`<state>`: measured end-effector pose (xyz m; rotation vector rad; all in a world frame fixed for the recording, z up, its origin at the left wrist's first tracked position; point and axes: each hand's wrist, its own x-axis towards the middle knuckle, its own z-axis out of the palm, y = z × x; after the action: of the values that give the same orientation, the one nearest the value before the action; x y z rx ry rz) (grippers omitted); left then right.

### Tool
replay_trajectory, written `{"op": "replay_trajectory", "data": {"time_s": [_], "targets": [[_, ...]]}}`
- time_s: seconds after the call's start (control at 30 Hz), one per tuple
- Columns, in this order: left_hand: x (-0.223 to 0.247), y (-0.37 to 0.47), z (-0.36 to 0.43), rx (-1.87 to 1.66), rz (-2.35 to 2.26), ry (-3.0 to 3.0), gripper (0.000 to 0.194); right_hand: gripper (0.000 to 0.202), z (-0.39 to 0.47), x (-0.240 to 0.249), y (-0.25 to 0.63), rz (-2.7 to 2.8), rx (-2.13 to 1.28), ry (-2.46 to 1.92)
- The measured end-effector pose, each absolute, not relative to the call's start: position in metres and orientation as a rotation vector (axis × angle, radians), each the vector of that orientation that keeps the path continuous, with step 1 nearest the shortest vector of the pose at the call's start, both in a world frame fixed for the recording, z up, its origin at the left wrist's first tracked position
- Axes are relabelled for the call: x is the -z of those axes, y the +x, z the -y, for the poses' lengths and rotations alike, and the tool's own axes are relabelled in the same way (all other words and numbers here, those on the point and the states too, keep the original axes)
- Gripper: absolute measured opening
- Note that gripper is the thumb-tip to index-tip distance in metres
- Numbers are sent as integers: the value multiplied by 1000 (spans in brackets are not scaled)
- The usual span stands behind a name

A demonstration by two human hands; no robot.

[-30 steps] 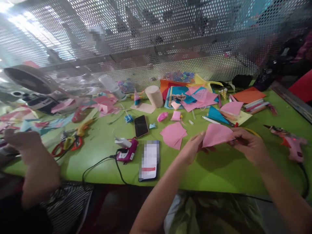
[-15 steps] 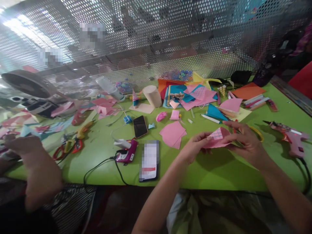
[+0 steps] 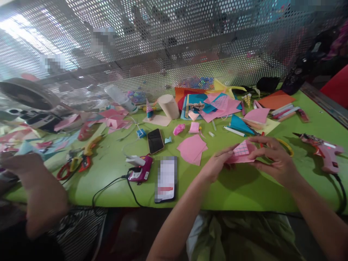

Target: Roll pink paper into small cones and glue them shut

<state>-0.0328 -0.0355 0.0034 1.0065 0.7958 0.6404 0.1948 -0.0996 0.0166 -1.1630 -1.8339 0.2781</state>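
Between my two hands, above the green table, is a piece of pink paper [image 3: 243, 158] with a white, blue-lined grid patch on it. My left hand [image 3: 219, 161] pinches its left side, and my right hand [image 3: 273, 156] grips its right edge between thumb and fingers. Scissors with yellow and red handles [image 3: 286, 148] lie partly hidden behind my right hand. To the left of my hands lie cut pink paper pieces [image 3: 191, 149]. A blue paper cone [image 3: 239, 125] and a marker [image 3: 234, 131] rest just beyond.
A pink hot glue gun [image 3: 324, 150] lies at the right with its cord over the edge. Two phones [image 3: 166, 179], a purple power adapter [image 3: 140, 170] and cables are at centre left. A co-worker's arm [image 3: 45, 192] reaches in from the left. A perforated metal screen [image 3: 174, 47] stands behind.
The pink paper has tilted a little in my hands, so its grid patch faces me more. Both hands keep their hold, and the view has shifted slightly.
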Motion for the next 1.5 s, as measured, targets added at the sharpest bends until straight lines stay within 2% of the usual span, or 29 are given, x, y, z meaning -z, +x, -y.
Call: {"op": "replay_trajectory", "data": {"time_s": [0.27, 0.5, 1.0, 1.37, 1.5], "targets": [[-3, -32, 36, -605, -733, 1093, 63, 7, 96, -11, 192, 1749, -353, -1185], [-6, -32, 39, -575, -739, 1104, 60, 4, 94, -6, 194, 1586, -501, -1250], [3, -26, 38, -643, -771, 1076, 57, 4, 93, -9, 190, 1601, -477, -1231], [-3, -26, 41, -561, -742, 1000, 56, 7, 94, 1, 195, 1496, -540, -1268], [1, -28, 38, -554, -745, 942, 66, 5, 94, 3, 200, 1480, -573, -1213]]}}
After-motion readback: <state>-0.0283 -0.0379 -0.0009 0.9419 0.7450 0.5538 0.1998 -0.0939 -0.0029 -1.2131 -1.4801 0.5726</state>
